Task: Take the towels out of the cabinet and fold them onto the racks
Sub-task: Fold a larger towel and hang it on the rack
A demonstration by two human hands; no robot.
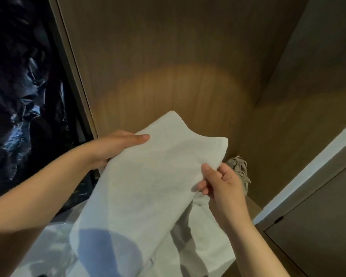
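- Wood-grain cabinet panels point(168, 66) fill the background of the head view, with a warm patch of light on the back panel.
- Black crinkled plastic point(22, 100) occupies the left side, outside the cabinet's pale frame edge point(74, 72).
- White towel point(148, 176) is held up in front of the cabinet interior, its upper corners raised and its lower part draping toward the bottom edge of the view.
- Left hand point(116, 146) grips the towel's left edge, thumb laid flat on the front face, fingers hidden behind the cloth.
- Right hand point(218, 182) pinches the towel's right edge between thumb and curled fingers.
- Grey bundled cloth point(238, 168) lies low in the cabinet's right rear corner, just behind the right hand.
- Grey door panel point(318, 226) with a white edge strip stands at the right.
- More white fabric point(208, 236) lies beneath the held towel.
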